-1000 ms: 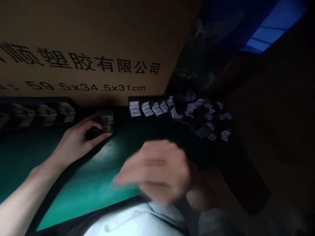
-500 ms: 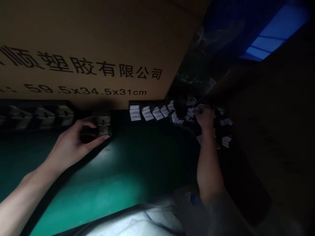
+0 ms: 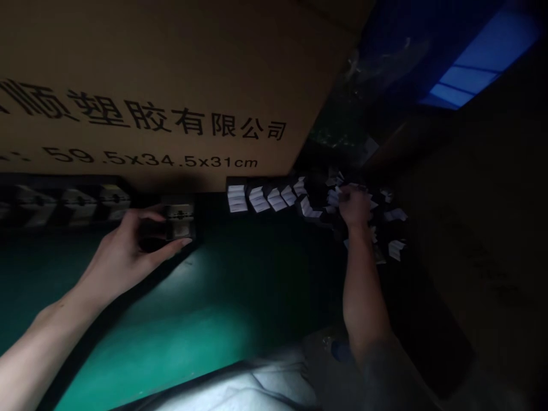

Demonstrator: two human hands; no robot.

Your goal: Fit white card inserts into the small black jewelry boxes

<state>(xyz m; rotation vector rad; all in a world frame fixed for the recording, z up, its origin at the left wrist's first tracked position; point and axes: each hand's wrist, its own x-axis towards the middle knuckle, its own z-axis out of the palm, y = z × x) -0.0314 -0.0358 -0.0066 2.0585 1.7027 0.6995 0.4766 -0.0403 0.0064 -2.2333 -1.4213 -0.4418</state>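
Observation:
My left hand has its thumb and fingers curved round a small dark block with a pale, hinge-like face. The block rests on the green tabletop close to the carton. Over on the right, my right hand reaches into a loose pile of small dark pieces with white, folded-looking faces. Its fingers look curled, but the tips are in shadow and what they hold is hidden. Between the hands, several similar white-faced pieces stand in a row that curves toward the pile.
A large printed cardboard carton walls off the back. Along its base at left lies a row of dark blocks with pale faces. Another dark carton stands at right. Behind the pile are clear plastic and a blue surface.
The view has shifted very slightly. My left hand keeps its hold on the block, and my right hand stays in the pile, moved only a little.

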